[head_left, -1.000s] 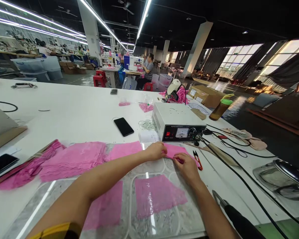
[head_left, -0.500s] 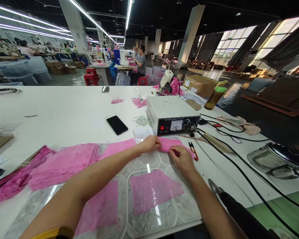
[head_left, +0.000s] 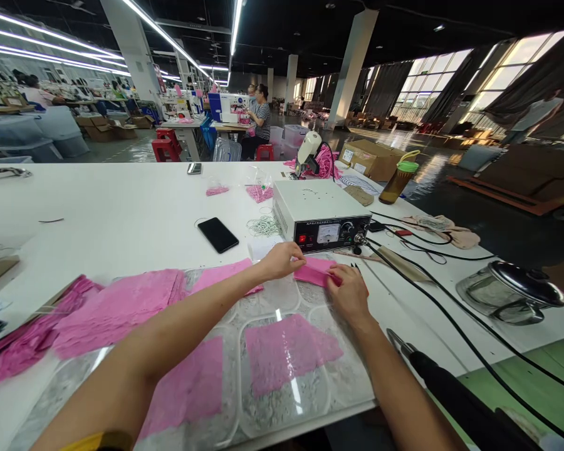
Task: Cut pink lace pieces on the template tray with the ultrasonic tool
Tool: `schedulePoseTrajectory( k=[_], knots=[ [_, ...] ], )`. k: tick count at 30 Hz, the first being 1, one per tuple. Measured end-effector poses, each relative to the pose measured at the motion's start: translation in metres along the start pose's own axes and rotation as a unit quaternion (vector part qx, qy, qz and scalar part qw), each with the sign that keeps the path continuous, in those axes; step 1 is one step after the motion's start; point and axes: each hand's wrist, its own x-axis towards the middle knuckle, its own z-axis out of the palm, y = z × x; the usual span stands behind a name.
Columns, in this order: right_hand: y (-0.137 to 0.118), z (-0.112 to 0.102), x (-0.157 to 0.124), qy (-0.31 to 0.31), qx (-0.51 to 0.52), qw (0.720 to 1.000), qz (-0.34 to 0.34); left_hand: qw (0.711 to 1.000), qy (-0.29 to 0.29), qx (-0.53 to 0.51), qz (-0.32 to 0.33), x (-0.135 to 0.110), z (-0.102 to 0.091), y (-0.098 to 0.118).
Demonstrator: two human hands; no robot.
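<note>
A small folded piece of pink fabric (head_left: 314,270) lies on the clear mat (head_left: 263,309), just in front of the control box. At its right end my right hand (head_left: 350,289) is closed, thumb and fingertips pinched on the fabric. My left hand (head_left: 282,260) hovers at the fabric's upper left corner with its fingertips pinched together; what they hold, if anything, is too small to make out. Left of the hands, a pink fabric piece (head_left: 225,275) lies flat, beside a thick stack of pink fabric pieces (head_left: 122,307). Scissors beside my right hand are mostly hidden by it.
A control box (head_left: 329,207) with a dial and cables stands behind my hands. A black phone (head_left: 218,235) lies to its left. On the right are a lidded glass pot (head_left: 502,294), a black-handled tool (head_left: 432,376) and a bottle (head_left: 398,181). A person sits at a sewing machine farther back.
My left hand has lifted slightly off the fabric's left part, uncovering more of it. The right hand still pinches the right end. The view has shifted slightly.
</note>
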Motion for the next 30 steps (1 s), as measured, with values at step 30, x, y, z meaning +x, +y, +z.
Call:
schedulePoseTrajectory(
  k=[30],
  knots=[
    [-0.016, -0.087, -0.103, -0.094, 0.045, 0.994, -0.033, 0.983, -0.073, 0.123, 0.117, -0.182, 0.019, 0.069]
  ],
)
